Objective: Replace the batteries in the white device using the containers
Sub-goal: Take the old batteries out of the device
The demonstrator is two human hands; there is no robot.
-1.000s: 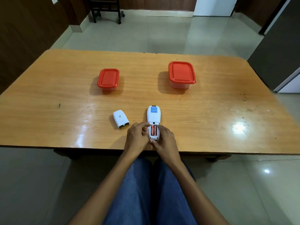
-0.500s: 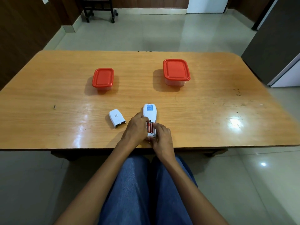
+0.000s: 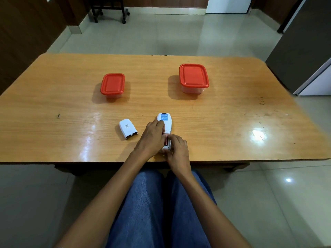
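Observation:
The white device [image 3: 165, 122] lies face down near the table's front edge, its battery bay uncovered. A red battery [image 3: 166, 140] shows in the bay between my hands. My left hand [image 3: 152, 138] covers the bay's left side, fingertips pinching at a battery there. My right hand [image 3: 177, 148] grips the device's near end. The white battery cover [image 3: 128, 128] lies loose to the left. Two clear containers with red lids stand further back: a small one [image 3: 112, 85] left and a larger one [image 3: 193, 76] right, both closed.
The wooden table [image 3: 232, 113] reaches wide on both sides. My knees in blue jeans [image 3: 159, 203] sit below its front edge. A dark cabinet [image 3: 304, 42] stands at the right and a wheeled stand [image 3: 109, 8] on the tiled floor behind.
My left hand has slid further over the battery bay and curled its fingers onto a battery. My right hand has closed in on the device's near end. The view has shifted slightly.

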